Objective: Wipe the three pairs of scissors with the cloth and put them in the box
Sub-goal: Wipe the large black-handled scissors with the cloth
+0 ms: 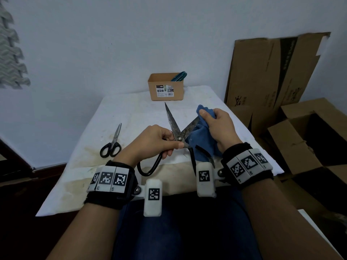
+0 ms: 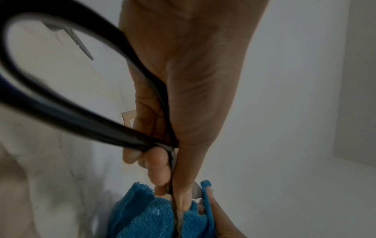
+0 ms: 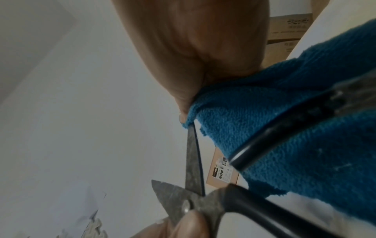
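Note:
My left hand (image 1: 161,142) pinches the large rusty scissors (image 1: 174,126) at the pivot, blades spread apart, black loop handles hanging toward me. My right hand (image 1: 216,124) grips the blue cloth (image 1: 201,139) folded round the tip of the right blade. In the left wrist view the black handle (image 2: 61,104) loops past my fingers (image 2: 158,169), with the cloth (image 2: 146,217) below. The right wrist view shows the cloth (image 3: 295,112) over the blade (image 3: 193,161). Small black-handled scissors (image 1: 111,145) lie on the table at the left. A brown box (image 1: 166,87) at the far edge holds teal-handled scissors (image 1: 179,76).
The table (image 1: 131,113) is covered by a stained white sheet. Flattened cardboard (image 1: 272,72) leans on the wall at the right, and open cartons (image 1: 309,143) stand beside the table's right edge. My legs are under the near edge.

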`<state>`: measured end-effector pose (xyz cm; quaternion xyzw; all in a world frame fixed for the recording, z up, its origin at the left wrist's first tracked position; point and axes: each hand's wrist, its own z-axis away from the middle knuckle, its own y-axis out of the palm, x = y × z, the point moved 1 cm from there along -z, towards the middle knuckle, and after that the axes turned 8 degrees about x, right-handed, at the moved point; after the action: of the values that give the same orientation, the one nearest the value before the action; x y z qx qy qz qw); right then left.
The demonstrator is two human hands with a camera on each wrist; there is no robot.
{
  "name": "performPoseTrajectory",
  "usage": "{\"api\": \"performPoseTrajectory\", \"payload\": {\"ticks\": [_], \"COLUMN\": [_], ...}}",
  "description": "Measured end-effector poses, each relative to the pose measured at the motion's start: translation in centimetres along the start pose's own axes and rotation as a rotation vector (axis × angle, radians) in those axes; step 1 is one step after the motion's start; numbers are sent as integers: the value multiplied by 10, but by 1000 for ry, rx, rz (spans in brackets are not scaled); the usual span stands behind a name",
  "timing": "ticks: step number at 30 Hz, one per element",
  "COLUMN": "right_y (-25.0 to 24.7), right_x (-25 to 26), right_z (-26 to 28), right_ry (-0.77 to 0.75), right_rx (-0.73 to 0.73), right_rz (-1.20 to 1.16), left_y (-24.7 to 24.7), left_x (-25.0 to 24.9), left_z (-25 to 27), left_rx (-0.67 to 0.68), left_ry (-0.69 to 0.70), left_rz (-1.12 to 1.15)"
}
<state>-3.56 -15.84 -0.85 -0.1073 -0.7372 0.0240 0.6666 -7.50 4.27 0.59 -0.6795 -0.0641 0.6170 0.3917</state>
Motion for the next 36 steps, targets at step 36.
{"api": "performPoseTrajectory", "payload": {"ticks": [36], "right_y": [27], "right_x": [22], "right_z": [31], "right_ry": [-234], "right_rx": [144], "right_rz": [296], "left_y": [2], "left_x": [-1], "left_z": [-13], "left_rx": [-81], "left_ry": [-43], "left_rz": [358]}}
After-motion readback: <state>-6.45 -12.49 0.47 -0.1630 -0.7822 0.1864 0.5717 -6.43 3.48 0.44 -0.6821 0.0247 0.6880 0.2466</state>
